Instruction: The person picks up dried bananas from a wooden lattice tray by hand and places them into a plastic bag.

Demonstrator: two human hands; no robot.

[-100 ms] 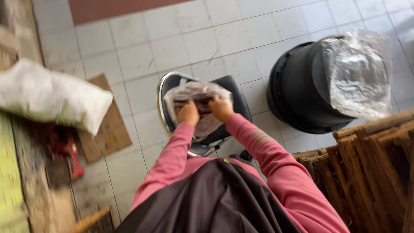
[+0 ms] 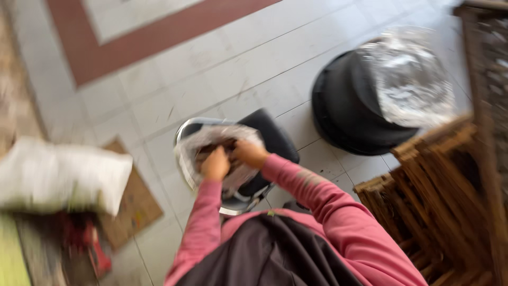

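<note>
Both my arms in pink sleeves reach forward over a black chair seat (image 2: 272, 139) on the tiled floor. On the seat lies a clear crumpled plastic bag (image 2: 193, 145) with dark brown stuff inside. My left hand (image 2: 215, 164) and my right hand (image 2: 248, 152) are side by side with fingers closed on the bag's top. The frame is blurred, so the exact grip is hard to see.
A black upturned bucket (image 2: 349, 108) with crinkled clear plastic (image 2: 410, 79) on it stands at the right. Brown wooden slatted crates (image 2: 439, 190) fill the lower right. A white filled sack (image 2: 58, 175) lies at the left, beside a brown cardboard piece (image 2: 132, 204) and a red object (image 2: 98, 254).
The view has swung and blurred. My hands remain on the plastic bag over the chair seat, in much the same place.
</note>
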